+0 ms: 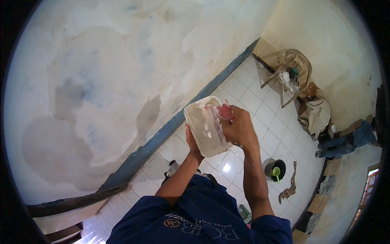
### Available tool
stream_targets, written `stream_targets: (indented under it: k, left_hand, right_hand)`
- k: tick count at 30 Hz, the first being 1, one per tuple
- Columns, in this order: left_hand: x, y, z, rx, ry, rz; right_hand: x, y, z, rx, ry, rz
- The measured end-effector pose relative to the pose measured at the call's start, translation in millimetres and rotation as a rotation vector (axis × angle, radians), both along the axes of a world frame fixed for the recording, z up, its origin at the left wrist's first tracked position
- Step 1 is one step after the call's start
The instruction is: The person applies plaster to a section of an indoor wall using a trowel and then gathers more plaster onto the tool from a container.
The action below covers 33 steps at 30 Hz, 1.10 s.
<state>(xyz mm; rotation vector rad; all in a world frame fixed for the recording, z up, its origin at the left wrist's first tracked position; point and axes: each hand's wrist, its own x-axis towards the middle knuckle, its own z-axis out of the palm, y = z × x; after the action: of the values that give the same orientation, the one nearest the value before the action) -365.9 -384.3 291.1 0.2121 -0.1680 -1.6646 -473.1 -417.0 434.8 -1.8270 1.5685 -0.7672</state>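
Observation:
In front of my body, my left hand [194, 142] is closed round the lower left side of a white rectangular plastic tub [199, 130]. The tub is tilted, and whitish paste is smeared on its inside. My right hand [239, 128] grips a red scraper [226, 112] over the tub's right side. White paste coats the scraper's long edge, which lies across the tub's opening. My right fingers hide part of the scraper and of the tub's rim.
A patchy white wall [101, 81] with a blue-grey base strip [162, 131] rises at left. On the tiled floor stand a black bucket [269, 170] with a green dipper [276, 172], a crumpled rag [288, 192] and a plastic chair [300, 61]. Blue jeans [363, 134] show at far right.

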Motion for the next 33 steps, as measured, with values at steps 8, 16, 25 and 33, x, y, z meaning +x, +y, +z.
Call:
stream_targets:
  k: [8, 16, 25, 33]
  left_hand:
    - [-5, 0, -7, -0.022, -0.004, 0.043]
    - [-3, 3, 0, 0.002, -0.001, 0.054]
    - [0, 11, 7, 0.088, -0.062, 0.015]
    - [3, 20, 7, 0.085, -0.080, -0.009]
  right_hand:
    - [23, 16, -3, -0.114, 0.246, 0.126]
    - [25, 14, -19, -0.067, 0.132, 0.071]
    - [18, 14, -26, -0.035, 0.069, 0.112]
    - [7, 11, -33, 0.061, -0.053, 0.100]
